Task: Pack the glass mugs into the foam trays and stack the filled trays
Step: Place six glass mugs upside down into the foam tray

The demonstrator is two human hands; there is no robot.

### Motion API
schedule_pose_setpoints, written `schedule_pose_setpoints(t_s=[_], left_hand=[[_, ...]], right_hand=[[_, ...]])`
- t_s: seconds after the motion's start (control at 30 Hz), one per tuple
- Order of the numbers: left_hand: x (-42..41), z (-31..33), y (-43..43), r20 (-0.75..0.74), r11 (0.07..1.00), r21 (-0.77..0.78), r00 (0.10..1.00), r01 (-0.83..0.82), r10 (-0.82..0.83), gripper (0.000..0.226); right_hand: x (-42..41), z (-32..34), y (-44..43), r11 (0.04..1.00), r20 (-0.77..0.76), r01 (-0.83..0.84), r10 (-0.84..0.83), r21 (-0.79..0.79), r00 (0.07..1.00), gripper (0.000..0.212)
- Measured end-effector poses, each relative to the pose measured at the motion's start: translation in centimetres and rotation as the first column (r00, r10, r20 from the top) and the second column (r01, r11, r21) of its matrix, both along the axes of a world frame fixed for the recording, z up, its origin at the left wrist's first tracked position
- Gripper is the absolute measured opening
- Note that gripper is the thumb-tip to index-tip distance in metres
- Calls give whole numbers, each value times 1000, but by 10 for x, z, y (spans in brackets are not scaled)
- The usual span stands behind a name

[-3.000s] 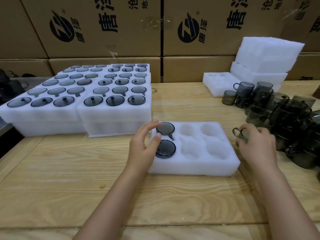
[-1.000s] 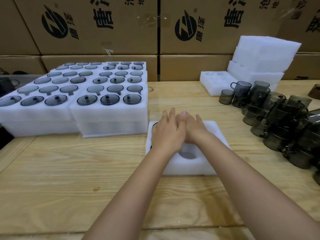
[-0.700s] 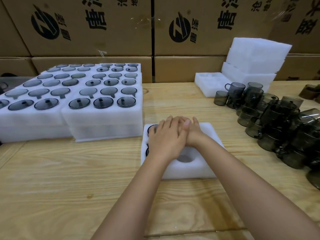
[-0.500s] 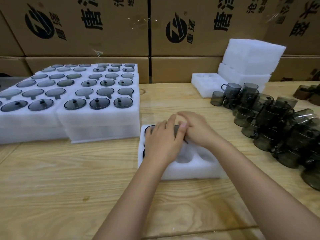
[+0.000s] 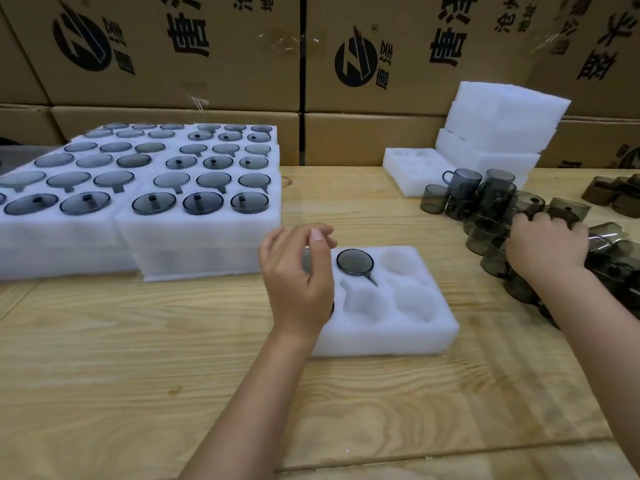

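The right hand [image 5: 547, 245] curls over the slippery, breakable glass mugs [image 5: 485, 233], each best gripped round its body; the left hand [image 5: 298, 282] hangs loose and empty.

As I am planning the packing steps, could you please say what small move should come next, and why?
Probably the right hand, resting on the loose mugs, should lift one and carry it to the foam tray: one seated mug shows there, three pockets are plainly empty, and the left hand holds nothing above its left side.
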State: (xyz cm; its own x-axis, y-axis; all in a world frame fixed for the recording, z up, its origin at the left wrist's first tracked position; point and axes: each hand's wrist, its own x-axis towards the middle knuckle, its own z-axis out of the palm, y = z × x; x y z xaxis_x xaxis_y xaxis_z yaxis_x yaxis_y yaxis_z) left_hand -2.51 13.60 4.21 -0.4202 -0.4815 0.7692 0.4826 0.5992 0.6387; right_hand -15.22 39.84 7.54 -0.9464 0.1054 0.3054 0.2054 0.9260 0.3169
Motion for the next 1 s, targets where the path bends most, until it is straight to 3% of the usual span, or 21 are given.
schedule_pose_setpoints(t_s=[0.1, 0.2, 0.3, 0.47, 0.53, 0.6, 0.7, 0.8, 0.9, 1.0], left_hand=[[1, 1, -7, 33, 972, 204, 992, 115, -124, 25], [1, -2, -9, 39, 956, 242, 983, 166, -181, 24], [2, -4, -5, 91, 974, 147, 979, 170, -185, 26], [1, -6, 2, 180, 982, -149, 979, 119, -91, 36], [0, -6, 3, 268, 974, -161, 957, 161, -114, 35], [-1, -7, 2, 348, 973, -132, 928, 189, -133, 29], [-6, -8, -1, 479, 958, -97, 856, 271, -194, 27], [-11, -12, -4, 597, 900, -82, 744, 429, -300, 67], [-13, -13, -5, 571, 868, -84, 738, 489, -360, 81], [-15, -14, -7, 530, 877, -17, 748, 481, -400, 68]], right_hand=[[-1, 0, 1, 999, 3, -20, 20, 45, 1000, 31], [-4, 1, 5, 998, -9, -54, 54, 31, 998, 31], [-5, 0, 7, 994, -2, -109, 109, -4, 994, 34], [1, 4, 4, 968, -57, -214, 208, -134, 977, 39], [8, 10, -3, 941, -130, -273, 251, -199, 959, 40], [18, 17, -16, 879, -207, -364, 312, -307, 927, 46], [40, 29, -45, 689, -315, -523, 417, -502, 853, 43], [69, 39, -81, 462, -358, -598, 508, -655, 784, 40], [90, 40, -111, 310, -304, -611, 652, -729, 694, 39], [95, 35, -126, 272, -244, -599, 729, -754, 639, 39]])
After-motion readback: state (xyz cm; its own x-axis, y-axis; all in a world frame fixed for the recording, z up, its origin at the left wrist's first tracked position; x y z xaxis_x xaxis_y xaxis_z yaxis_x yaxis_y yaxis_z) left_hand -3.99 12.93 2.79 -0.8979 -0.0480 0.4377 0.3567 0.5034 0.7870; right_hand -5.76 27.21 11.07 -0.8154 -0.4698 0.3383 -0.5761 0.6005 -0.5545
